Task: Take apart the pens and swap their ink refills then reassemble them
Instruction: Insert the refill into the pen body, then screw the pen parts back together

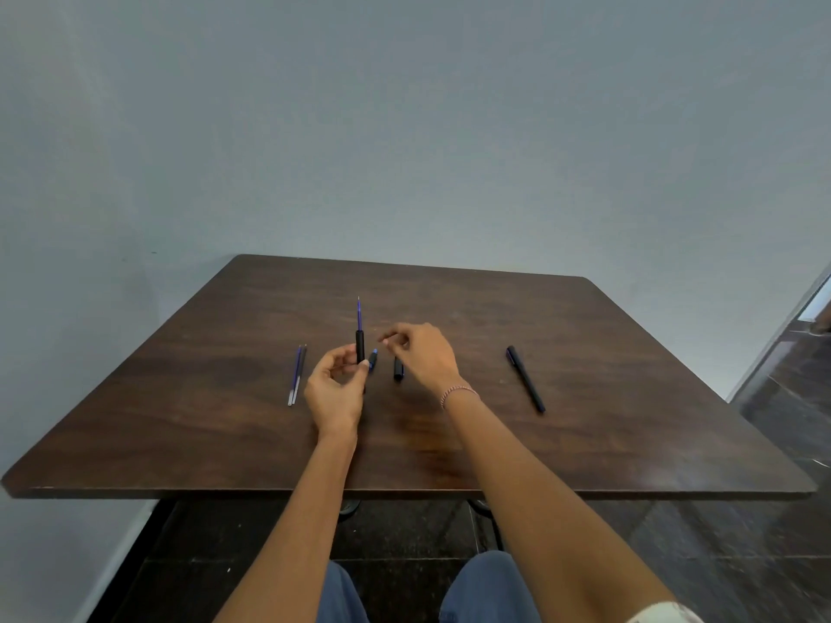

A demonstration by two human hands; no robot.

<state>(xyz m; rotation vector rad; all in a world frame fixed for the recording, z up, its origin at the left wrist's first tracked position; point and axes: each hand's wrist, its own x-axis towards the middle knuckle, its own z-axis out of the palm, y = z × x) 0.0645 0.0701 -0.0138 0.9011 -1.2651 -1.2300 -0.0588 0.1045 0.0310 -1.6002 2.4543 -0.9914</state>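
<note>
Blue-grey wall stands behind a dark, wood-grained surface (584,420) with a dull sheen. Above its middle, the left hand (335,388) grips a matte black barrel (360,346) upright, and a thin blue refill (359,314) stands out of its top. The right hand (427,357) hovers just beside it, fingers (395,337) curled into a pinch. Whether they hold anything is too blurred to tell. A whole black pen (525,379) lies to the right and two slender refills (296,375) to the left. Between the hands lie a black cap (398,368) and a small blue-tipped piece (373,358). I judge the refill is being seated: hold the barrel steady and push straight along its axis, because that thin tube would bend easily.
</note>
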